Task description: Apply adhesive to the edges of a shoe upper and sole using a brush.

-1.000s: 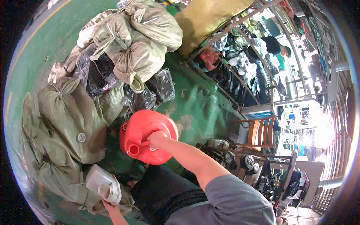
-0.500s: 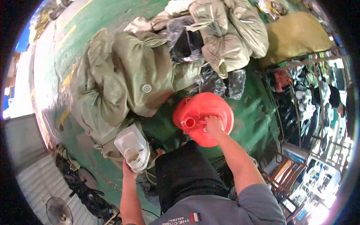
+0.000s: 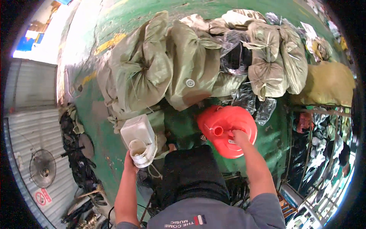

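Observation:
My left hand (image 3: 130, 163) grips a white plastic container (image 3: 138, 131) from its lower left side. A wide round opening (image 3: 138, 148) faces up on the container's near part, with off-white stains around it. In front and to the right is a large red plastic jerry can (image 3: 213, 120), its open round spout (image 3: 218, 131) pointing up. My right hand (image 3: 240, 137) is closed around the can's top handle, right of the spout. Whether the can rests on the floor or hangs just above it, I cannot tell. What either vessel holds inside is hidden.
Stuffed olive sacks (image 3: 192, 65) lie ahead on the green floor, a pale disc (image 3: 190, 83) on one. Black plastic bags (image 3: 244, 97) sit beyond the can. A rack of bagged goods (image 3: 320, 141) stands at right, below a yellowish sack (image 3: 324, 84). A fan (image 3: 42, 168) is at far left.
My view has swung, so sacks and rack sit farther right and lower. The red can appears farther right, the white container slightly higher. Both hands keep their holds.

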